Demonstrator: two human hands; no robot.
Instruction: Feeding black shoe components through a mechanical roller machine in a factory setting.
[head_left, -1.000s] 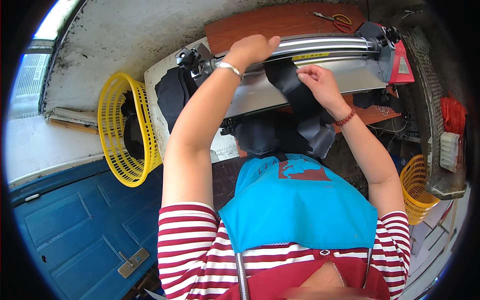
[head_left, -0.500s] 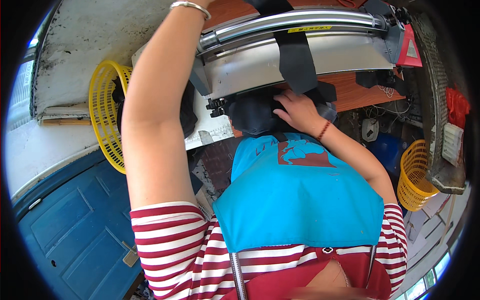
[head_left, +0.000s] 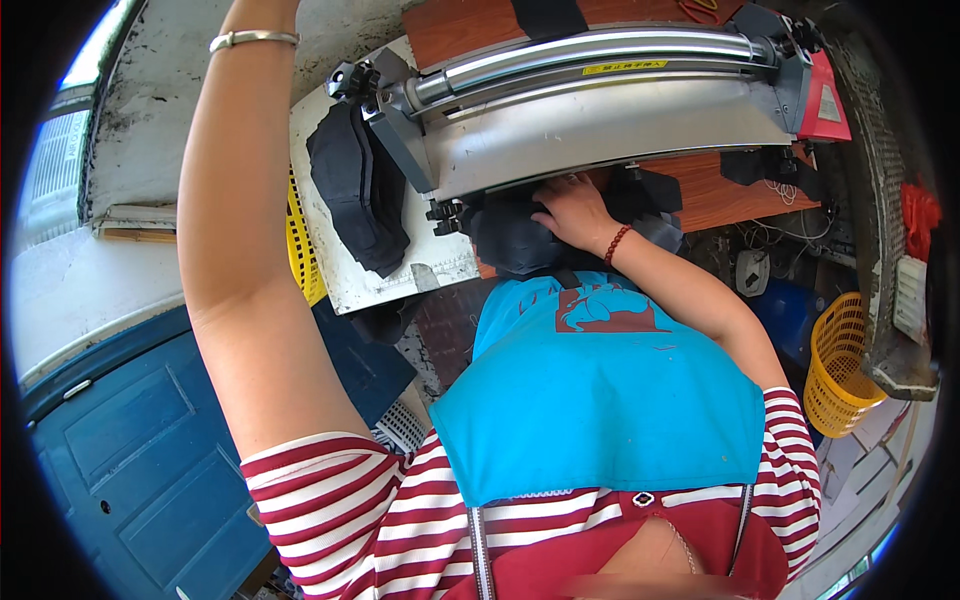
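Observation:
My right hand point(head_left: 580, 212) lies on dark cloth-like pieces point(head_left: 510, 235) under the front edge of a machine's metal plate point(head_left: 600, 125). Its thumb is held away from the fingers, and I see nothing gripped between them. My left arm point(head_left: 235, 200) reaches up past the machine's left side, and my left hand is beyond the top edge of the picture. Above the plate runs a shiny metal roller point(head_left: 600, 55). A black strip point(head_left: 550, 17) lies on the brown tabletop behind it.
Left of the machine, a stack of black pieces point(head_left: 355, 185) rests on a white board point(head_left: 440, 265). Part of a yellow basket point(head_left: 303, 240) shows beside my left arm. Another yellow basket point(head_left: 840, 370) stands at right, near a blue container point(head_left: 780, 310). Loose cables hang behind.
My left arm has swung left, and the hand has stayed out of view. The black strip no longer hangs over the roller and plate. My right hand has shifted slightly left and farther in.

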